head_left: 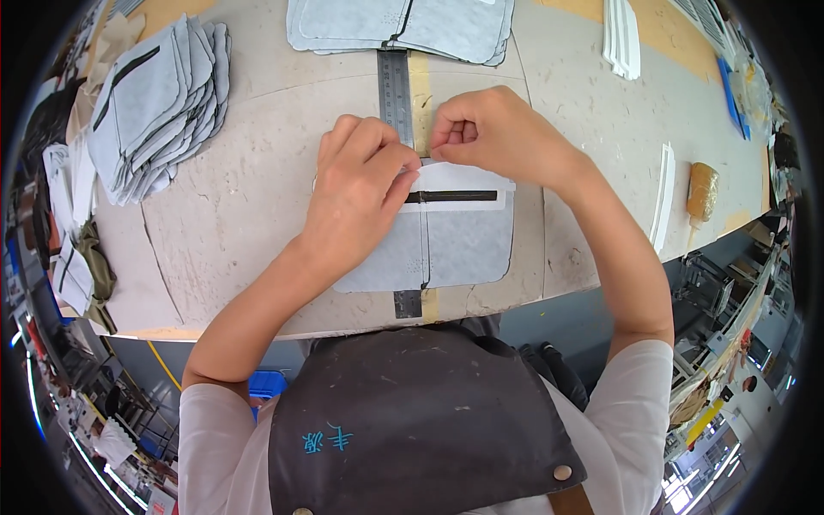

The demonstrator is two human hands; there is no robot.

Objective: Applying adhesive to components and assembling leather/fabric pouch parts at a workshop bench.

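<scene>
A light grey-blue panel [468, 245] with rounded corners lies flat in front of me. Across it runs a dark slot [463, 196] framed in white, and a white strip [468, 177] lies along its far edge. My left hand [356, 184] covers the panel's left part, its thumb and forefinger pinched at the strip's edge. Just to the right, my right hand [498, 133] is closed, thumb against forefinger, close to the left fingertips. What the right fingertips hold is too small to make out. A metal ruler [395, 90] lies on the table beyond the hands.
Similar panels are stacked at the far left [159, 107] and far middle [446, 30]. White strips [620, 39] lie far right, with another strip [663, 197] nearer. A tan-wrapped bottle [702, 190] and a blue pen-like tool [732, 99] are near the table's right edge.
</scene>
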